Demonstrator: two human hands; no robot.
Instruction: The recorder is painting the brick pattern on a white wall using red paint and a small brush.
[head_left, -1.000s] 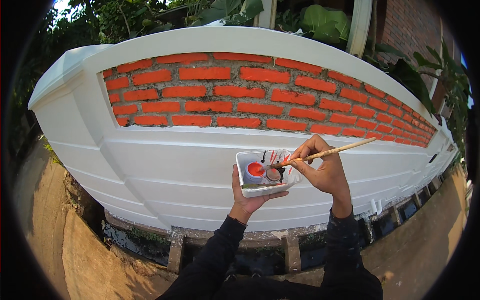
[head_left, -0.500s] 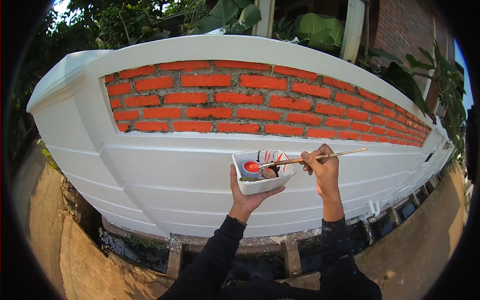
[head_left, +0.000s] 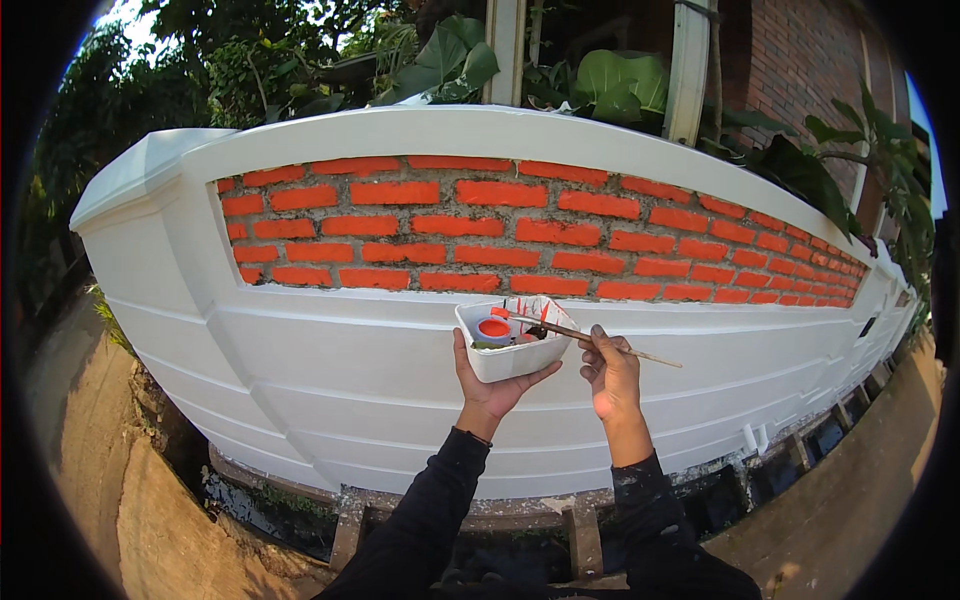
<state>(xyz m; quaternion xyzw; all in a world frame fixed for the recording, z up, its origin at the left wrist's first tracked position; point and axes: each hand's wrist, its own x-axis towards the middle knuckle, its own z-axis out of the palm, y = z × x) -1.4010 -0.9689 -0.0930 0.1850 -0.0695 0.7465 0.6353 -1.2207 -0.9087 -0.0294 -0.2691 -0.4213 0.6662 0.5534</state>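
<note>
My left hand [head_left: 483, 399] cradles a white plastic tub [head_left: 518, 360] from below, its fingers spread around the tub's sides. Inside sit a small pot of red-orange paint [head_left: 494, 329] and a dark smaller container, with red and black smears on the inner wall. My right hand [head_left: 612, 375] pinches a long wooden paintbrush [head_left: 655, 359], whose red-loaded tip [head_left: 499, 313] is above the paint pot near the tub's rim. Both hands are in front of the white lower wall [head_left: 330, 372], below a panel of bricks [head_left: 500, 192] painted orange-red, with grey mortar between them.
A concrete drainage channel [head_left: 585, 540] with dark water and cross beams runs along the wall's foot. Concrete ground [head_left: 150, 500] lies either side. Plants [head_left: 620, 85], posts [head_left: 690, 80] and a brick building [head_left: 790, 90] stand behind the wall.
My right hand has moved left and down, tipping the brush so its bristles are lifted out of the paint toward the rim. The wall sits lower in the view.
</note>
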